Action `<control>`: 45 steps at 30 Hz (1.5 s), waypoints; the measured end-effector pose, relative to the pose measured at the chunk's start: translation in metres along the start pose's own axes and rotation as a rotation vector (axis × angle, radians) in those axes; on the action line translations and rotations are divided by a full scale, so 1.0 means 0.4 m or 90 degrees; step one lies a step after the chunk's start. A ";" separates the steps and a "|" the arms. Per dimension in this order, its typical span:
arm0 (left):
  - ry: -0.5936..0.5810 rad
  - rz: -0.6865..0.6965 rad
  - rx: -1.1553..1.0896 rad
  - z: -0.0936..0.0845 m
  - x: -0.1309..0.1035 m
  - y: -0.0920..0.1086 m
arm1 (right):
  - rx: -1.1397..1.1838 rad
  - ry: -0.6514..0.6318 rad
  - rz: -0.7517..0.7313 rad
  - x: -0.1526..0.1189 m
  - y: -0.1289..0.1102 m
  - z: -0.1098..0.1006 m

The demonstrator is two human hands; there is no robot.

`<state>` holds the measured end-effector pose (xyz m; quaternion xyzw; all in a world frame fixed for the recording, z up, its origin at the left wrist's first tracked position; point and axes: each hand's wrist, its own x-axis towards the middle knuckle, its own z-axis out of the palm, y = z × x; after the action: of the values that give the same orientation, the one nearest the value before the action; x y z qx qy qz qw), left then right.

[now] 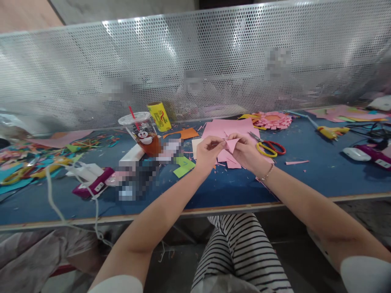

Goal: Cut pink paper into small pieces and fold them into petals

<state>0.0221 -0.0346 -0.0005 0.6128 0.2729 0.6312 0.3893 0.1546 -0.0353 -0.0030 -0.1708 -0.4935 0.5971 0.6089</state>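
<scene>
A small folded piece of pink paper (232, 145) is held up between my two hands. My left hand (210, 151) pinches its left side with thumb and finger. On the right side my right hand (246, 153) grips the same piece. Pink sheets (214, 128) lie on the blue table behind and under the hands. Just right of my right hand rest scissors (270, 149) with red and yellow handles. A pink fringed paper flower (273, 120) with an orange centre lies farther back.
A cup of brown drink (143, 134) with a red straw stands left, near a yellow box (159, 116). A yellow glue gun (332, 132) and purple power strips (93, 183) with cables lie at the sides. A perforated metal panel (171, 61) borders the back.
</scene>
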 end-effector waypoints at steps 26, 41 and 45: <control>-0.030 -0.124 -0.191 0.005 0.008 -0.022 | 0.002 0.012 0.008 -0.008 -0.003 0.024; -0.039 -0.252 -0.314 0.006 0.010 -0.027 | 0.033 0.039 0.065 0.000 0.010 0.007; -0.014 -0.260 -0.323 0.007 0.008 -0.025 | 0.040 0.044 0.075 0.000 0.010 0.007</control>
<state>0.0265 -0.0267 -0.0065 0.4354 0.2198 0.5813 0.6512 0.1503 -0.0356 -0.0050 -0.2011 -0.4426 0.6409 0.5941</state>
